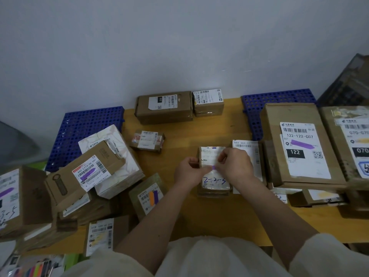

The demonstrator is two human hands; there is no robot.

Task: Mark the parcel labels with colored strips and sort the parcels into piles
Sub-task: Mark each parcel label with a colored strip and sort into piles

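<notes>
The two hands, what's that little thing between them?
In the head view, a purple strip sits between the left hand and the right hand, over the small parcel's label.

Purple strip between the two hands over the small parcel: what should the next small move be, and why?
Probably press the purple strip flat onto the label of the small parcel. The left hand and right hand pinch its ends right over that label, and it does not look smoothed down yet. Parcels in the side piles already carry such strips.
</notes>
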